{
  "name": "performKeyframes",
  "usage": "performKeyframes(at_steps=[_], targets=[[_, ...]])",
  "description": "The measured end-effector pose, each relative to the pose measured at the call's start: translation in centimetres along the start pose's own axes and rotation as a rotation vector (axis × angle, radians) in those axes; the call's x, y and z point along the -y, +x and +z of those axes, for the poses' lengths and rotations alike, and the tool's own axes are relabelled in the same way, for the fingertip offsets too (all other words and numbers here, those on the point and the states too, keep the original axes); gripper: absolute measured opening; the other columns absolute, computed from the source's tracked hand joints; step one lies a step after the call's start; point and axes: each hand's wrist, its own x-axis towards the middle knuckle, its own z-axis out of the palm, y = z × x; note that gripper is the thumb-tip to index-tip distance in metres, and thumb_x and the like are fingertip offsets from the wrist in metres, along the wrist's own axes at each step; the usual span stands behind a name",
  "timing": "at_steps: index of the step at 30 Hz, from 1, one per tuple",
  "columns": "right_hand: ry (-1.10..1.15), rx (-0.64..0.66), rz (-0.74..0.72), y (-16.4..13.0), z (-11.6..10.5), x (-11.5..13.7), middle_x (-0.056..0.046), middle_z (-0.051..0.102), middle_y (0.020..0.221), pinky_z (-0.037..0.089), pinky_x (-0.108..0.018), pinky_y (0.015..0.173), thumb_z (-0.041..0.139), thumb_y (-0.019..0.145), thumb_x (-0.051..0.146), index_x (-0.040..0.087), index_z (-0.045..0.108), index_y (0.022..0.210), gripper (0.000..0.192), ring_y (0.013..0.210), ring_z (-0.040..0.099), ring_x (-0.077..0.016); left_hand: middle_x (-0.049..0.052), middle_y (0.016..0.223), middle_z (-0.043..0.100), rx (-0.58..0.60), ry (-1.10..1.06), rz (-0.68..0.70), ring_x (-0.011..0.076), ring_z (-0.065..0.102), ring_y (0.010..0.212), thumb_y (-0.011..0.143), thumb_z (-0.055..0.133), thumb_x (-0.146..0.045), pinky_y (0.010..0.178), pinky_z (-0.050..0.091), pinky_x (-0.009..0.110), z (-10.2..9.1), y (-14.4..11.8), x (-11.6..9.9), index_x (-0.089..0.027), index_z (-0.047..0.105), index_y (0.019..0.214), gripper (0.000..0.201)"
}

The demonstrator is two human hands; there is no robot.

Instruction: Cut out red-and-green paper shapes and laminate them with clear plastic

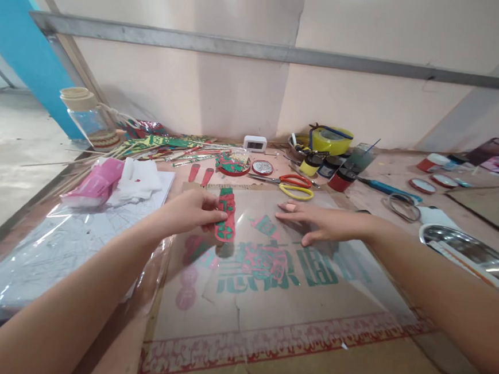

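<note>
My left hand [193, 210] grips a flat red cutout with green patches [226, 215], holding it upright just above a sheet of clear plastic film [346, 275] that covers a printed cardboard sheet [290, 328]. My right hand [316, 222] lies flat, palm down, on the film with fingers spread, just right of the cutout. Under the film, near my right fingers, a green and red piece [268, 226] shows.
Behind the cardboard lie red and yellow scissors [295, 186], paint jars [334, 173], a small white clock [255, 143], round lids, sticks and coloured paper strips [170, 149]. At the left are a pink packet [96, 183], white cloth and a glass jar [86, 117]. A steel tray [464, 250] sits at right.
</note>
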Motion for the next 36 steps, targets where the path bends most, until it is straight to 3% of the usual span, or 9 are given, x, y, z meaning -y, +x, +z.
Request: performKeyframes(at_steps=[6, 9, 12, 14, 17, 21, 26, 31, 36], targets=[[-0.039, 0.052, -0.079, 2.1, -2.2, -0.3, -0.011, 0.023, 0.165, 0.026, -0.046, 0.119, 0.065, 0.086, 0.019, 0.021, 0.040, 0.152, 0.071, 0.151, 0.023, -0.0304, 0.003, 0.080, 0.072, 0.002, 0.097, 0.055, 0.0169, 0.064, 0.066, 0.088, 0.054, -0.035, 0.057, 0.045, 0.026, 3.6, 0.7, -0.2, -0.018, 0.068, 0.088, 0.022], [-0.193, -0.084, 0.087, 2.2, -1.5, 2.0, -0.015, 0.043, 0.155, 0.044, -0.044, 0.106, 0.067, 0.084, 0.018, 0.021, 0.046, 0.149, 0.068, 0.139, 0.045, -0.0355, 0.003, 0.077, 0.071, -0.025, 0.140, 0.043, 0.0177, 0.065, 0.066, 0.088, 0.054, -0.036, 0.058, 0.045, 0.027, 4.0, 0.9, 0.3, -0.018, 0.067, 0.090, 0.022], [-0.324, -0.302, 0.306, 1.9, 0.8, 5.4, -0.021, 0.068, 0.121, 0.055, -0.041, 0.083, 0.060, 0.094, 0.030, 0.013, 0.056, 0.135, 0.045, 0.104, 0.070, -0.0351, 0.001, 0.069, 0.069, 0.010, 0.123, 0.019, 0.0170, 0.064, 0.058, 0.086, 0.055, -0.038, 0.053, 0.044, 0.026, 4.2, 0.6, 0.5, -0.019, 0.064, 0.082, 0.022], [-0.314, -0.281, 0.291, 1.8, 2.5, 7.1, -0.025, 0.065, 0.125, 0.056, -0.045, 0.083, 0.063, 0.093, 0.042, 0.012, 0.052, 0.139, 0.056, 0.108, 0.068, -0.0390, 0.000, 0.062, 0.066, 0.064, 0.102, -0.022, 0.0159, 0.061, 0.051, 0.086, 0.056, -0.041, 0.048, 0.041, 0.026, 4.5, 0.2, 0.2, -0.020, 0.062, 0.075, 0.024], [-0.275, -0.223, 0.261, 2.0, 3.7, 7.4, -0.030, 0.038, 0.153, 0.043, -0.056, 0.105, 0.058, 0.093, 0.055, 0.010, 0.037, 0.152, 0.077, 0.140, 0.038, -0.0476, -0.001, 0.056, 0.063, 0.159, 0.065, -0.079, 0.0145, 0.058, 0.045, 0.086, 0.055, -0.043, 0.041, 0.037, 0.024, 5.0, -0.1, -0.3, -0.020, 0.061, 0.070, 0.029], [-0.125, -0.222, 0.147, 2.7, 3.3, 5.6, -0.022, 0.029, 0.161, 0.031, -0.059, 0.114, 0.058, 0.091, 0.058, 0.016, 0.036, 0.154, 0.078, 0.148, 0.024, -0.0439, 0.000, 0.058, 0.066, 0.147, -0.011, -0.121, 0.0153, 0.061, 0.047, 0.083, 0.061, -0.041, 0.041, 0.042, 0.022, 5.3, 0.1, -0.4, -0.019, 0.061, 0.080, 0.022], [0.386, -0.481, 0.048, 3.3, 2.6, 7.7, -0.013, 0.068, 0.126, 0.047, -0.043, 0.101, 0.057, 0.093, 0.046, 0.020, 0.070, 0.116, 0.037, 0.118, 0.062, -0.0304, 0.004, 0.066, 0.070, 0.120, -0.246, -0.048, 0.0149, 0.063, 0.052, 0.086, 0.059, -0.044, 0.047, 0.049, 0.023, 4.6, 0.4, -1.1, -0.015, 0.066, 0.086, 0.029], [0.862, -0.491, 0.134, 4.3, 2.8, 10.0, -0.005, 0.072, 0.085, 0.051, -0.029, 0.069, 0.064, 0.085, 0.039, 0.018, 0.063, 0.087, 0.021, 0.078, 0.067, -0.0195, 0.002, 0.070, 0.068, 0.055, -0.362, -0.026, 0.0130, 0.061, 0.057, 0.082, 0.066, -0.046, 0.054, 0.048, 0.023, 3.9, 0.2, -1.5, -0.015, 0.067, 0.085, 0.031], [0.929, -0.463, 0.226, 4.7, 2.1, 8.9, 0.000, 0.064, 0.071, 0.038, -0.023, 0.051, 0.059, 0.087, 0.038, 0.018, 0.058, 0.083, 0.020, 0.058, 0.055, -0.0125, 0.003, 0.081, 0.071, 0.265, -0.144, -0.036, 0.0148, 0.064, 0.069, 0.085, 0.064, -0.050, 0.060, 0.047, 0.023, 3.0, -0.2, -0.9, -0.018, 0.072, 0.091, 0.034]])
